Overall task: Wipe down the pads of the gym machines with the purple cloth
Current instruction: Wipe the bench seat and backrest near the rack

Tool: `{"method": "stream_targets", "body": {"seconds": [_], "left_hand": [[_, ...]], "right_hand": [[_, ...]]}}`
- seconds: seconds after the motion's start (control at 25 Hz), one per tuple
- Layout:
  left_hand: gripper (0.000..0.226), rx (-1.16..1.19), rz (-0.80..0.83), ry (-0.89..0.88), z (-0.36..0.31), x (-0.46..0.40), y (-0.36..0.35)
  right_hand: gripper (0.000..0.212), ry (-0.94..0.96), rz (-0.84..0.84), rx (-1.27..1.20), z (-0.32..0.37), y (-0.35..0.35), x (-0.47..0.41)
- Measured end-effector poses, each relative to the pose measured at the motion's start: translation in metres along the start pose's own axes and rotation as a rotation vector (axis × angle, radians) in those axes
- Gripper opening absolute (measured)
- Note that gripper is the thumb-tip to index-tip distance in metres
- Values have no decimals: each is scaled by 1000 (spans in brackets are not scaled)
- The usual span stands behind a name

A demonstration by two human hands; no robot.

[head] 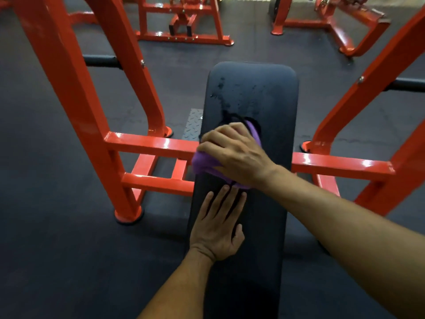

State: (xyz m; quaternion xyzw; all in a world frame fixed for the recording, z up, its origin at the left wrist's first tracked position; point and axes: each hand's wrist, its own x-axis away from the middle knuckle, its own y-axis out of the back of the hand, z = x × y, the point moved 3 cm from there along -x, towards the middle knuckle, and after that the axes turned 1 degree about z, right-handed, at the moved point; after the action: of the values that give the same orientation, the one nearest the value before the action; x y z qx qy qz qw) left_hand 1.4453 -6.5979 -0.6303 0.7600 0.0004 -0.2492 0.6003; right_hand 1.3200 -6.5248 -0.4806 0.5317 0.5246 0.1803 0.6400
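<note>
Midway along the black bench pad (271, 107), the right hand (234, 153) reaches across toward its left edge, fingers curled over the purple cloth (202, 163), while the left hand (218, 226) lies flat just behind, fingers spread.

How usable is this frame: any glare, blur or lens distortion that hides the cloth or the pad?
Head view: wide-angle bending bows the glossy orange steel frame, which carries bright glare streaks; the right hand and crumpled purple cloth look slightly soft; the long black padded bench is dim, yet wet smears show on its far half; the left hand is sharp.
</note>
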Motion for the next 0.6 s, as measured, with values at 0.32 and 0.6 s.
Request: {"method": "stream_targets", "body": {"seconds": [0.32,0.6], "left_hand": [[54,37,67,106,-17,-54,39],[76,-96,67,-14,-13,-76,15]], "right_hand": [[32,-789,-543,-149,-59,59,109],[38,-965,-446,-113,-43,-17,98]]}}
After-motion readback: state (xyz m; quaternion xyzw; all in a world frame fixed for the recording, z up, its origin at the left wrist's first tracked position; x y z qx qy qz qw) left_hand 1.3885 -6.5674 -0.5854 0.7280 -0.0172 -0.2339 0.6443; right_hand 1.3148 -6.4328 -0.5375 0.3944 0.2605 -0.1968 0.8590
